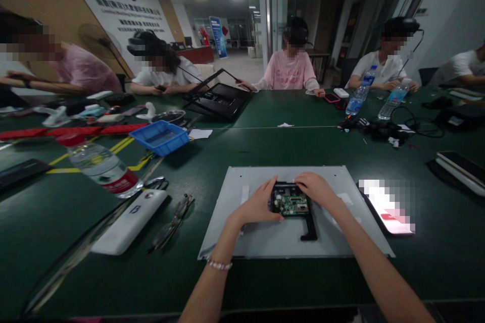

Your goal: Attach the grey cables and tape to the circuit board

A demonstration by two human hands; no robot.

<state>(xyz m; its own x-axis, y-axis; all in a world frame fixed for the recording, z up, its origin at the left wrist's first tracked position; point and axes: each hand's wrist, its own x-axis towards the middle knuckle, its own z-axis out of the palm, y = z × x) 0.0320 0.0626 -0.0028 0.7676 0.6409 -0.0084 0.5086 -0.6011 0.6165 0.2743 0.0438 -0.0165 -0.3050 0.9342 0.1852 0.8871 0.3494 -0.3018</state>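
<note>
A green circuit board (291, 203) sits in a black plastic frame (311, 227), which lies on a grey metal panel (265, 247) on the table. My left hand (259, 203) grips the left side of the frame, its thumb near the board's lower left corner and its fingers at the upper left edge. At the frame's upper right corner is my right hand (312, 186), fingers bent over the top edge and holding it. An arm of the black frame extends down on the right, untouched by either hand.
Left of the panel lie eyeglasses (170, 224), a white power bank (131, 222), a water bottle (104, 166) and a blue tray (161, 137). A lit phone (388, 209) is beside the panel's right edge. Several people sit across the green table (242, 146).
</note>
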